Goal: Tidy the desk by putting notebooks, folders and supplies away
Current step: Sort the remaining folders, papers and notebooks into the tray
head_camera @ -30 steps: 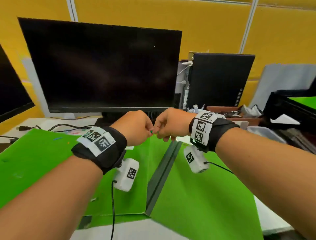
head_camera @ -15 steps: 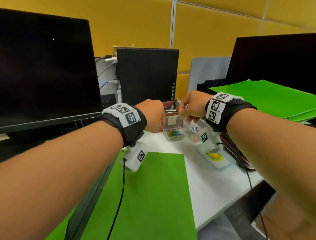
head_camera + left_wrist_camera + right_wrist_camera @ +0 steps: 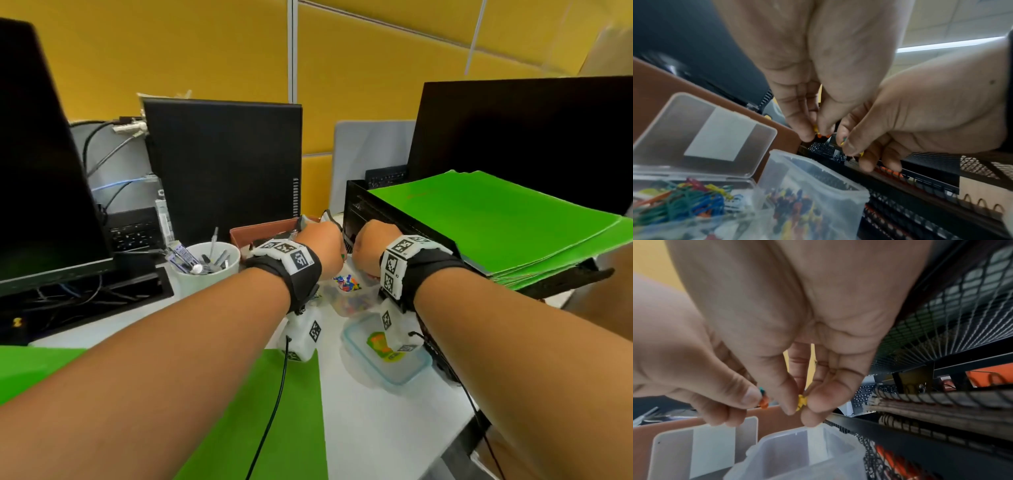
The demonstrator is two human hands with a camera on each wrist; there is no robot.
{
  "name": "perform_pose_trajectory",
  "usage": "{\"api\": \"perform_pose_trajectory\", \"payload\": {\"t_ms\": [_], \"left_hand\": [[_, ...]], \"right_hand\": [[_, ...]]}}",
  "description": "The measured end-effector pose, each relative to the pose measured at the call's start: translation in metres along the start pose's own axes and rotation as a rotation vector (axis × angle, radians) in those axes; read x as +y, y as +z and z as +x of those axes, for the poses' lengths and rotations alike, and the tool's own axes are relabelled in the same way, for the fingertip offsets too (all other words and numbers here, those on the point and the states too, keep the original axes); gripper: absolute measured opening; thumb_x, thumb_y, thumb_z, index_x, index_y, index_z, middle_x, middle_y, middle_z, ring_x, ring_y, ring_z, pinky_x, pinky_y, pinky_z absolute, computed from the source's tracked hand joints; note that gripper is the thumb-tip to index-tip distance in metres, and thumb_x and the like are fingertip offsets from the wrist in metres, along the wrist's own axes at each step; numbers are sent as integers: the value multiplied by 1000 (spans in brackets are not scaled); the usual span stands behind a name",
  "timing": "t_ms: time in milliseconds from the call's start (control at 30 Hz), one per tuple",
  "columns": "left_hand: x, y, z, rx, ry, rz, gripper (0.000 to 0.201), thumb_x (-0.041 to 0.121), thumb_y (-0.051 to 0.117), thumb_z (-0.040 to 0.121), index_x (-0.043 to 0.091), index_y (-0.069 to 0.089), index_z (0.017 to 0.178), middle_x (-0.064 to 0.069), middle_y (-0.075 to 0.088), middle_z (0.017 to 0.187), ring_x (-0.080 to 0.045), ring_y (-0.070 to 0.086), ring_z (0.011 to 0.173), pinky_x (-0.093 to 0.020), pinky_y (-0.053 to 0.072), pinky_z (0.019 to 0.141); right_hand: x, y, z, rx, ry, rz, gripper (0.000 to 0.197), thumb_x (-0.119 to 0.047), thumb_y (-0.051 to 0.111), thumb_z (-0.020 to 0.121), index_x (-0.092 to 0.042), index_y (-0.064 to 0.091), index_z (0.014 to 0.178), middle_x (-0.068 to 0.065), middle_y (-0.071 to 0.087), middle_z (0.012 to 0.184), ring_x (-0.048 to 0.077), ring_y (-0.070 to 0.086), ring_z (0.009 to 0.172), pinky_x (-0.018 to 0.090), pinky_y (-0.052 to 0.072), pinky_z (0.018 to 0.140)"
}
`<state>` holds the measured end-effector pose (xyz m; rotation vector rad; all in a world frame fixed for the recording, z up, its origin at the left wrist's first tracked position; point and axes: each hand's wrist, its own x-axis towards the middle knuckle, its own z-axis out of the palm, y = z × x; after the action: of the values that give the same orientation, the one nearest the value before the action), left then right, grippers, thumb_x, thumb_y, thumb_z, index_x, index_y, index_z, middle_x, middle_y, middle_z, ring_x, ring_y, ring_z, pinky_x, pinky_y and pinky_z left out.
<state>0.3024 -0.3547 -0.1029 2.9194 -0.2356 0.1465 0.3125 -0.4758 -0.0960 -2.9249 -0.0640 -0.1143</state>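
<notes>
Over the clear pin box (image 3: 346, 284) near the black mesh tray (image 3: 363, 209), the left hand (image 3: 320, 248) and right hand (image 3: 371, 248) each pinch small coloured push pins (image 3: 802, 400) between thumb and fingertips.

No words, brand names or numbers could be read in any view. The only signs were black-and-white square code markers: several stood on the white band of the left wrist strap (image 3: 287, 255), several more on the right wrist strap (image 3: 399, 263), and 1 or more on each white camera unit hanging under the wrists (image 3: 301, 334). A clear container lid (image 3: 387, 353) on the desk bore a green and orange sticker, its print too blurred to read. The hinged lid of the small clear box (image 3: 701, 134) carried a plain white label with nothing legible on it.
</notes>
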Motion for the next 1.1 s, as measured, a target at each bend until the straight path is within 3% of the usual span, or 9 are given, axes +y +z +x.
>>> {"api": "perform_pose_trajectory", "payload": {"t_ms": [100,200,333,467,600,800,933,1033,1100], "left_hand": [[-1,10,11,-36,-61,-22,21,23,69,93,17,76,112,-5,72,111,-27,68,104,-40,56,95],[-5,15,14,-56,-111,-137,26,19,74,91,24,76,116,-2,70,121,-27,66,110,-40,55,99],[-8,18,11,-29,-88,-199,45,7,65,93,27,66,134,-3,64,137,-28,60,123,-39,51,105],[-8,7,-1,-7,-50,-236,43,6,62,93,28,69,129,1,67,132,-24,63,117,-37,54,101],[-20,-15,-35,3,-22,-219,27,12,66,92,26,78,113,3,74,114,-22,68,102,-36,57,94],[-80,-56,-138,-31,-31,-69,23,36,65,93,27,77,111,6,73,103,-19,68,90,-33,56,85],[-141,-83,-231,7,-177,-51,27,31,69,90,30,73,117,17,64,84,-3,58,69,-23,48,75],[-186,-99,-303,18,-312,-82,19,29,72,90,30,74,109,12,72,82,-3,67,63,-18,47,61],[-213,-109,-348,18,-418,-91,15,32,73,90,32,73,105,10,75,81,-4,71,65,-19,47,59]], "right_hand": [[-1,5,7,-16,0,2,11,-17,64,93,-10,73,96,8,64,86,28,60,78,29,49,68],[-3,6,7,-17,0,-12,11,-14,61,97,-8,64,89,7,58,79,29,66,90,30,48,69],[-5,7,0,-15,-8,-19,14,-11,56,101,-2,64,108,14,67,103,32,68,104,31,47,72],[-10,4,-11,-45,-11,28,22,-18,64,96,-6,69,114,11,62,95,28,60,83,32,48,69],[-31,-6,-32,-76,-109,26,21,-23,66,93,-10,73,109,9,66,90,26,62,76,31,51,67],[-101,-14,-88,-247,-348,64,20,-28,67,96,-9,75,97,8,77,91,25,76,83,37,63,77],[-170,-4,-138,-406,-608,222,14,-18,73,90,-20,80,79,0,77,79,15,74,67,26,57,53],[-223,13,-178,-474,-817,194,12,-22,75,88,-24,79,77,-2,76,74,14,75,66,29,61,56],[-257,28,-205,-480,-937,176,10,-31,78,87,-26,78,79,-3,76,70,14,74,64,33,64,62]]}}
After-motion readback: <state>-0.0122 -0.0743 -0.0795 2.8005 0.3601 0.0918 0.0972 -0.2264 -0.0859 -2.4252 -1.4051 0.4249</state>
